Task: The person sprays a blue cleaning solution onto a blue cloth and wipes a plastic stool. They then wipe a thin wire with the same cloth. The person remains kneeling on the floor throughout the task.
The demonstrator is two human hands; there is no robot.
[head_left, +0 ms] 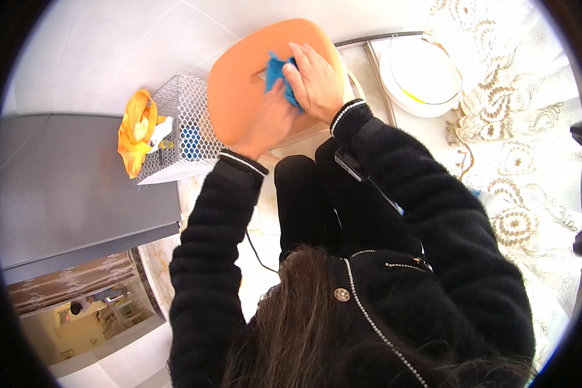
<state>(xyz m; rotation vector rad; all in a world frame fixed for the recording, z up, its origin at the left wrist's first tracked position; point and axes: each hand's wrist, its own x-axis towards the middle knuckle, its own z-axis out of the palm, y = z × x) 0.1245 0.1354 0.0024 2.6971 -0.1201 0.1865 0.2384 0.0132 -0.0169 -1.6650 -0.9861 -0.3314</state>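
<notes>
An orange plastic stool (237,72) with a slot in its seat stands in front of my knees. On the seat lies a crumpled blue cloth (273,68), partly covered by my hands. My right hand (317,82) rests over the cloth's right side, thumb across it and fingers stretched toward the far edge. Blurred by motion, my left hand (271,114) is at the near side of the cloth, with its fingertips on it. The part of the cloth beneath both hands is hidden.
A white mesh basket (194,102) with an orange bag (137,133) over its rim stands left of the stool, beside a grey cabinet (77,179). At right are a round white bucket (419,72) and a patterned curtain (514,155). A tiled wall (126,43) rises behind.
</notes>
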